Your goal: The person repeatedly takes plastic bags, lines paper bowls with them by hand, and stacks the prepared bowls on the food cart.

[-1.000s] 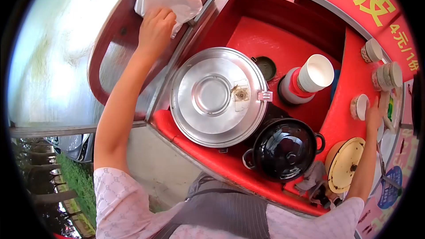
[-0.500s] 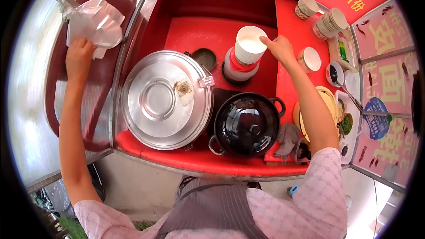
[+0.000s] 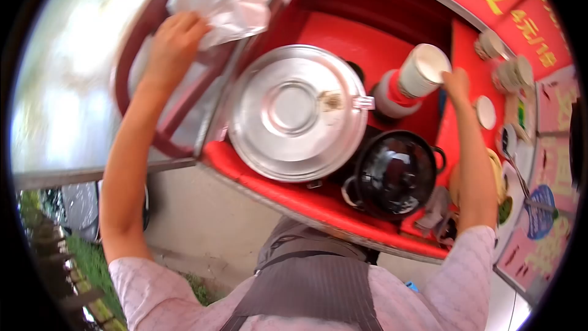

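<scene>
My left hand (image 3: 177, 40) is closed on the lower edge of a bunch of thin white plastic bags (image 3: 229, 3) hanging at the upper left. On the other side, my right hand (image 3: 456, 86) pinches the rim of a white paper cup (image 3: 422, 73); its fingers are slightly blurred. The cup rests upright, a little tilted in view, on a red-topped, pale rounded container (image 3: 392, 101). I cannot tell whether it is one cup or a nested stack. A large round metal lid (image 3: 297, 110) and a black lidded pot (image 3: 398, 175) lie between my arms.
Stacked paper cups (image 3: 513, 73) stand on the red shelf at the right, near a white round lid or cup (image 3: 486, 112). A grey cloth (image 3: 433, 208) lies beside the pot. The red counter edge (image 3: 331, 220) runs in front of my body; a metal frame borders the left.
My view has turned left, so the counter sits further right and tilted. My left hand stays on the bags and my right hand at the cup rim.
</scene>
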Demonstrator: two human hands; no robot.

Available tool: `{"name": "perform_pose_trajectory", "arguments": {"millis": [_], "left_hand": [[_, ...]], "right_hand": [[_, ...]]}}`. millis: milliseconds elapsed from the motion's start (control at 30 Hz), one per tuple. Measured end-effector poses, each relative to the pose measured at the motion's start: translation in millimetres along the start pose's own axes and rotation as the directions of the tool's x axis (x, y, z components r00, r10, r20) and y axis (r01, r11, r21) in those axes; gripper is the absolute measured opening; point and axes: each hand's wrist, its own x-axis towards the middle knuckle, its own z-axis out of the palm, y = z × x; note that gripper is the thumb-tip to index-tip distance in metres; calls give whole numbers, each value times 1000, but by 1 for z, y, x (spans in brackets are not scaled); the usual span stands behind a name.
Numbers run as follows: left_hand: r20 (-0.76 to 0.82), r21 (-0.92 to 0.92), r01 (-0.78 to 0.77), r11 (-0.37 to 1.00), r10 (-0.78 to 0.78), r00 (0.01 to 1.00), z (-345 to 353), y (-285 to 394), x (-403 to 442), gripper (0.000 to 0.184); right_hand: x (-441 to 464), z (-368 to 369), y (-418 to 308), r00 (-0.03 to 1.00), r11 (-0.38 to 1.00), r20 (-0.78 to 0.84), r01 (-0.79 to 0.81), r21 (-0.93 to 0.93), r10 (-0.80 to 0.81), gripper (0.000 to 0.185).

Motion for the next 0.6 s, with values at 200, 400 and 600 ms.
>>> {"name": "perform_pose_trajectory", "arguments": {"millis": [200, 400, 600], "left_hand": [[-32, -235, 231, 944, -245, 969, 0, 6, 4, 16], [30, -132, -178, 975, 184, 983, 20, 36, -19, 19], [91, -483, 91, 871, -54, 994, 3, 105, -69, 21]], "right_hand": [[-40, -51, -58, 922, 983, -343, 182, -24, -179, 33], [-173, -42, -181, 947, 856, 292, -37, 516, -135, 36], [-245, 19, -224, 895, 890, 408, -29, 456, -180, 47]]}}
